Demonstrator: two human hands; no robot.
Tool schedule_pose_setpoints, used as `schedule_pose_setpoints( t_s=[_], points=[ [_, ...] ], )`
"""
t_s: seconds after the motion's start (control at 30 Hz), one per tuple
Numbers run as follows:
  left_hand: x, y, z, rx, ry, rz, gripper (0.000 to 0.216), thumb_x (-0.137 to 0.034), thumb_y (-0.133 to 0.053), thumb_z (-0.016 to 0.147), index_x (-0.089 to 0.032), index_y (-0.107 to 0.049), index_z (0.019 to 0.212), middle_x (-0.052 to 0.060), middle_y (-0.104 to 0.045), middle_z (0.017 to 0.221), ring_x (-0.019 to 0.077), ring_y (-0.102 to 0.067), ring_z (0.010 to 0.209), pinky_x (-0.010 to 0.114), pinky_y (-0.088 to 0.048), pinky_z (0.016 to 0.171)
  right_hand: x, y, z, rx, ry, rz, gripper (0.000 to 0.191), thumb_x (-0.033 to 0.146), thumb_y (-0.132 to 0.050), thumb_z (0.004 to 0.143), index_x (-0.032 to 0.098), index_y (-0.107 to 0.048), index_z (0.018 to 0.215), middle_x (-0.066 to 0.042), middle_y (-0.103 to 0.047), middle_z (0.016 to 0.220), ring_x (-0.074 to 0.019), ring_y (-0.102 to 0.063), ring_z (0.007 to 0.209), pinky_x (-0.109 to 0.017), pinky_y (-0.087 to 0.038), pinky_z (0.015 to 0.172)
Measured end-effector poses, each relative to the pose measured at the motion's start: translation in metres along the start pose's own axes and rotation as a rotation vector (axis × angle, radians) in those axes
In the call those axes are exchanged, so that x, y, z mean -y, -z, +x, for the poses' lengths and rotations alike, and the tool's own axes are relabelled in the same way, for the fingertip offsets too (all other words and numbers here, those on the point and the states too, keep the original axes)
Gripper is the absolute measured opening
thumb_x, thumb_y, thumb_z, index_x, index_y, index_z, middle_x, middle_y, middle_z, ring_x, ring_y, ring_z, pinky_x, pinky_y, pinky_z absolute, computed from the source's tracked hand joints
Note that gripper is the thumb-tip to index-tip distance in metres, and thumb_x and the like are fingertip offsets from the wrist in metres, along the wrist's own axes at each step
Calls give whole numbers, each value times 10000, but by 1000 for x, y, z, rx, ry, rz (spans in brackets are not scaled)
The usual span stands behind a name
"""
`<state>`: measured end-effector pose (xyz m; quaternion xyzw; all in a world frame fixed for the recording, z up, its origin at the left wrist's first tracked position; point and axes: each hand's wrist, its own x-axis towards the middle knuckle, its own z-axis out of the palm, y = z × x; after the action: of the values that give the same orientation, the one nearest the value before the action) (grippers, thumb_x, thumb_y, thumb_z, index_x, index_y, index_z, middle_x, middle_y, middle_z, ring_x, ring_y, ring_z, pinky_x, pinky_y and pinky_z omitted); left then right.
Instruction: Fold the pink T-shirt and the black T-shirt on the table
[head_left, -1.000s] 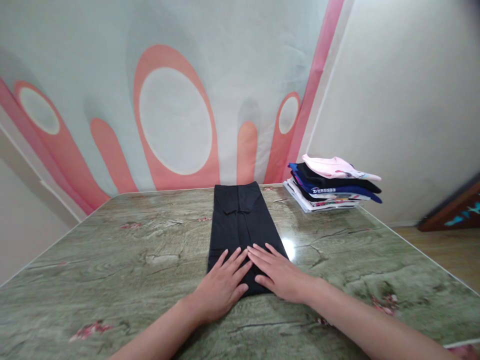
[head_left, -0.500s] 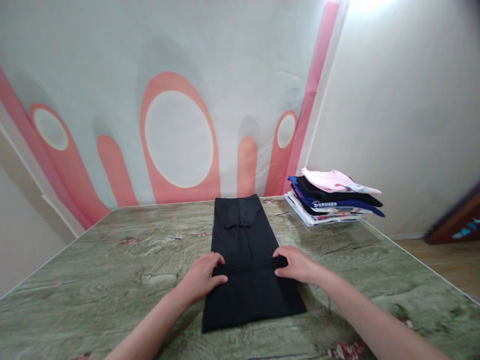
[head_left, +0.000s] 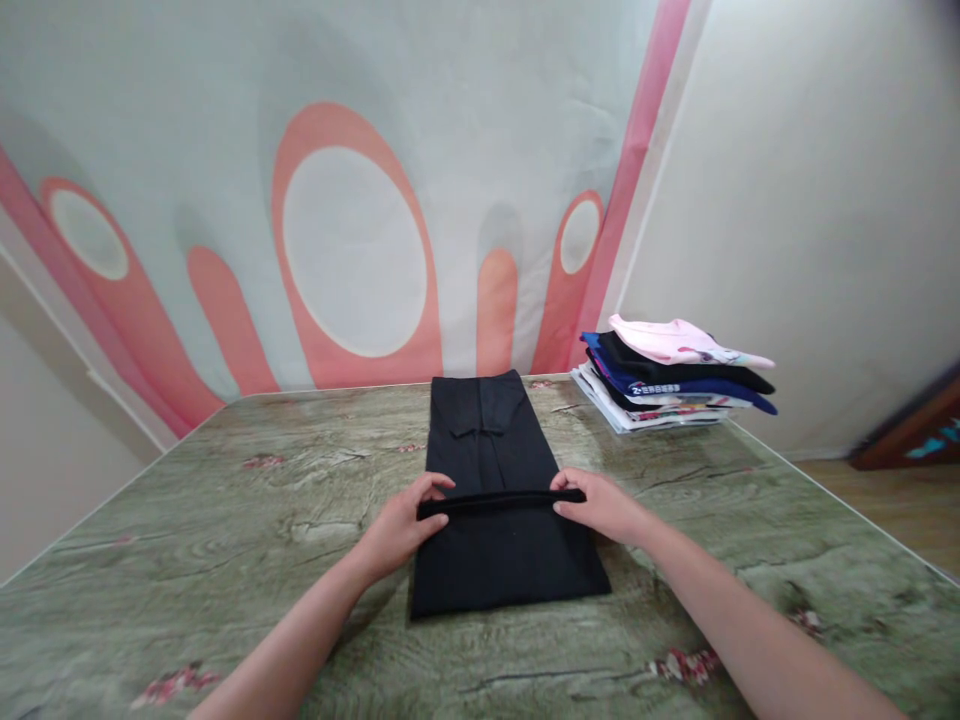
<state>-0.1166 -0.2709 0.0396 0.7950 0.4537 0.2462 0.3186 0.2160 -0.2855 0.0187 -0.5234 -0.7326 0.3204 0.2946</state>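
Observation:
A black T-shirt (head_left: 510, 560), its sides turned in to a long strip, lies lengthwise on the table in front of me. Two short sleeves appear to meet near its far end. The near part is doubled back over itself, with a raised edge across the middle. My left hand (head_left: 405, 515) pinches the left end of that edge, thumb on the near side and fingers beyond it. At the right end, my right hand (head_left: 596, 503) grips the same edge between thumb and fingers. Parts of the fingertips are hidden by the cloth.
A stack of folded clothes (head_left: 675, 385), with a pink one on top, stands at the table's back right. The wood-patterned table (head_left: 300, 460) meets a wall hanging (head_left: 247, 120) behind. Its right edge drops off towards the floor (head_left: 885, 505).
Both hands keep hold of the shirt's folded edge, which now stands up as a clearer ridge. The whole view has tilted slightly, so the table things appear higher.

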Motion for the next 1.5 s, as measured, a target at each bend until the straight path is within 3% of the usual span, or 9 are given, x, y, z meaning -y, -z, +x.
schedule_pose_setpoints(
  t_s=[0.23,0.37,0.47,0.6,0.8,0.97,1.13,1.3,1.5],
  points=[
    [1,-5,-1,-2,-41,160,396,-154,-506,834,-263,-518,1214,31,-615,1149,204,-557,1096,368,-423,965,-2,-7,-1,-52,29,-103,213,222,-574,783,219,-639,986,-19,-674,950,-200,-612,899,-345,-464,823],
    [-12,-16,-9,-131,-216,401,397,-138,-373,915,-244,-505,1273,70,-494,1347,211,-427,1270,411,-327,1072,14,-15,-8,-205,235,-323,305,168,-497,855,223,-612,1132,-78,-599,1193,-225,-508,1163,-422,-382,1011],
    [-24,-33,-14,31,-329,510,434,-243,-350,965,-253,-375,1399,54,-352,1485,208,-267,1382,426,-265,1114,29,-30,-15,-48,401,-385,418,242,-402,942,238,-448,1357,-71,-448,1412,-210,-322,1350,-448,-270,1110],
    [-31,-52,-15,253,-320,667,649,-490,-368,945,-227,-140,1492,69,-155,1557,241,-105,1427,495,-152,1140,37,-50,-20,217,392,-446,640,460,-379,950,194,-164,1490,-94,-210,1537,-225,-131,1422,-475,-147,1155],
    [-37,-39,-36,302,-283,698,765,-616,-326,907,-244,-16,1499,65,-44,1562,269,-27,1429,521,-102,1137,46,-41,-34,249,349,-458,664,485,-377,945,213,-125,1495,-85,-155,1549,-233,-89,1428,-491,-100,1158],
    [-25,-24,-69,336,-235,725,688,-429,-431,923,-260,-98,1501,66,-133,1554,247,-167,1414,438,-219,1136,41,-26,-73,215,347,-491,731,474,-570,843,256,-257,1467,-62,-277,1518,-261,-227,1395,-484,-205,1144],
    [-12,-31,-68,327,-216,843,727,-17,-397,769,-192,-270,1464,98,-282,1514,231,-299,1371,404,-311,1100,23,-26,-81,72,342,-567,536,126,-456,834,166,-436,1368,-96,-482,1388,-207,-441,1274,-396,-357,1087],
    [-8,-26,-52,198,-217,741,698,51,-361,692,-194,-475,1336,89,-513,1369,205,-495,1233,375,-404,1036,19,-21,-67,44,424,-643,624,10,-413,729,151,-462,1335,-93,-560,1299,-208,-522,1172,-376,-419,1022],
    [7,-8,-30,120,-253,421,672,28,-393,523,-223,-600,1111,20,-608,1253,162,-514,1204,340,-375,1058,7,-12,-43,-49,460,-560,521,-5,-445,690,175,-599,1154,-72,-656,1094,-206,-582,1027,-368,-465,919]
  ],
)
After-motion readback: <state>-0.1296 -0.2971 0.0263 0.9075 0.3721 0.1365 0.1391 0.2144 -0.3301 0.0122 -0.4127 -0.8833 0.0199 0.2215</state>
